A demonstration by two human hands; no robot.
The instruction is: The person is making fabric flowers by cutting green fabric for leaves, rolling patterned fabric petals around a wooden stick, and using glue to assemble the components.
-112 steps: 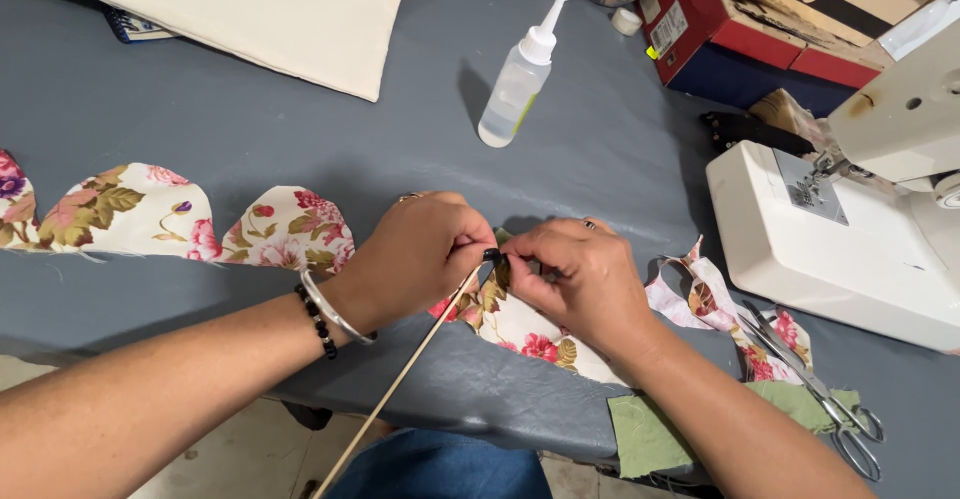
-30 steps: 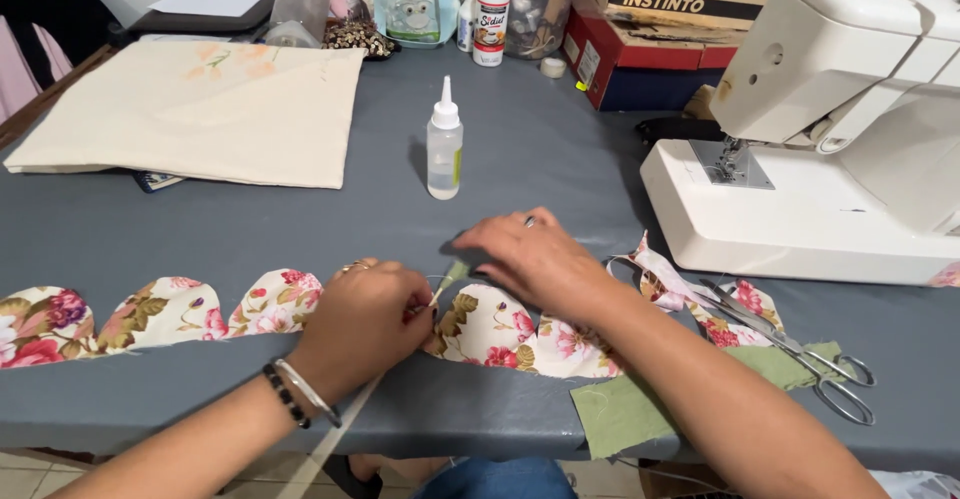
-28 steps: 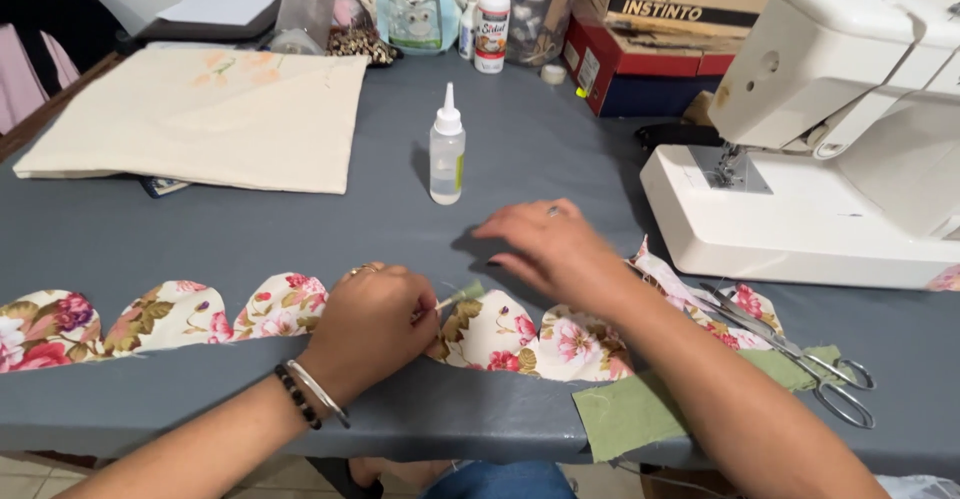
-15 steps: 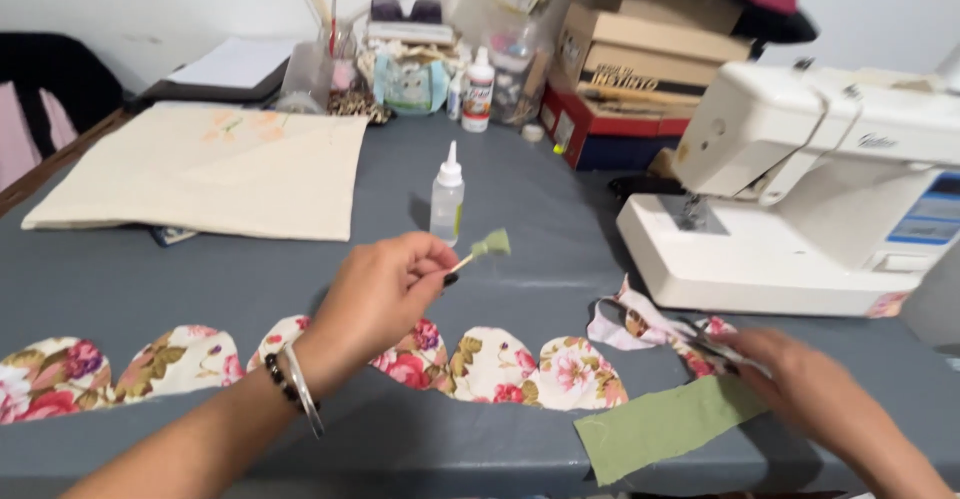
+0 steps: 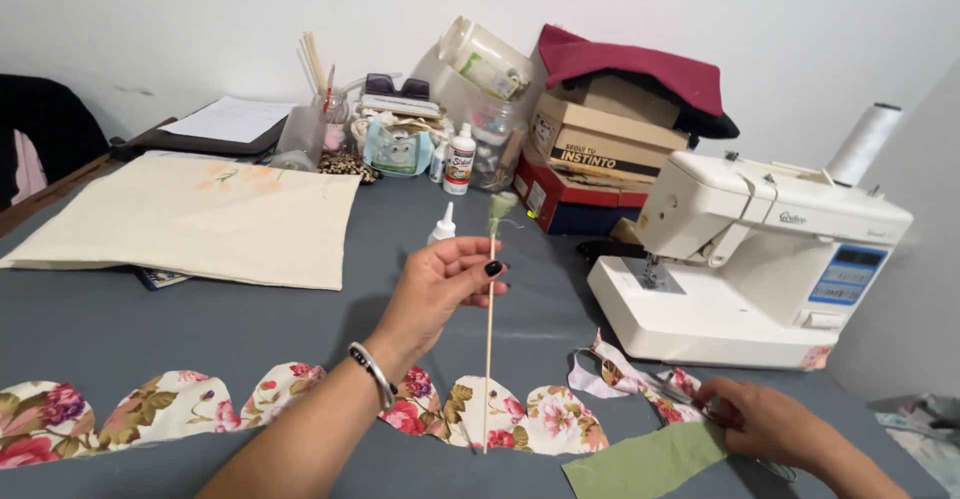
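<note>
The left hand (image 5: 440, 284) pinches a thin wooden stick (image 5: 489, 359) upright over the flowered fabric strip (image 5: 300, 409); the right hand (image 5: 765, 424) closes on scissors beside it. The loose green tip (image 5: 500, 204) could slip off.

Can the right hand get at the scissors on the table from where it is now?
Probably yes. The right hand already rests at the scissors, which lie on the floral scraps beside the green fabric piece. Nothing covers them. The left hand, holding the thin stick upright, is well clear.
</note>
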